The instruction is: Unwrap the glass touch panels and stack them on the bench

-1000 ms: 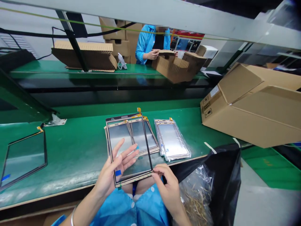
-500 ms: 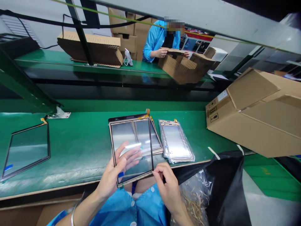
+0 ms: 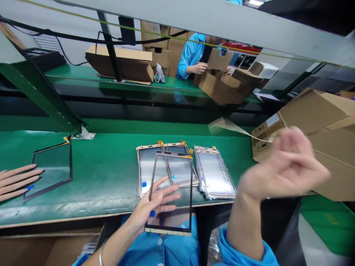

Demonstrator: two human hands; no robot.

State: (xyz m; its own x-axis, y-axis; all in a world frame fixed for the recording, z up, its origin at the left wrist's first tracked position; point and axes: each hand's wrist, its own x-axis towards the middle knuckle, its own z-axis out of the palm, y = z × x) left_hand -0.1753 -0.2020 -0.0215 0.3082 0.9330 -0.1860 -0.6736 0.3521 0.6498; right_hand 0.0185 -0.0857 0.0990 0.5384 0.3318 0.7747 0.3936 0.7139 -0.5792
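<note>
My left hand (image 3: 159, 201) supports a black-framed touch screen panel (image 3: 181, 201) from beneath, its fingers showing through the clear glass. A blue tab sits near the panel's lower left, and an orange flex connector is at its top right. Raised at the right, my blurred right hand (image 3: 287, 166) pinches a thin pale strip of backing film (image 3: 235, 128), which trails off to the left. Just behind the held panel lie two groups of similar panels (image 3: 145, 157) on the green bench. A stack of panels in clear film (image 3: 213, 173) lies to their right.
At the far left, another person's hand (image 3: 19, 181) touches a separate panel (image 3: 55, 160). A large cardboard box (image 3: 313, 118) stands at the right. Across the bench, a person in blue (image 3: 191, 55) handles an open carton (image 3: 222, 87). A green post (image 3: 47, 88) rises at the left.
My right hand has moved from the panel's lower right corner up and right, with a strip now trailing from it. The held panel has come lower. Another person's hand has appeared at the left.
</note>
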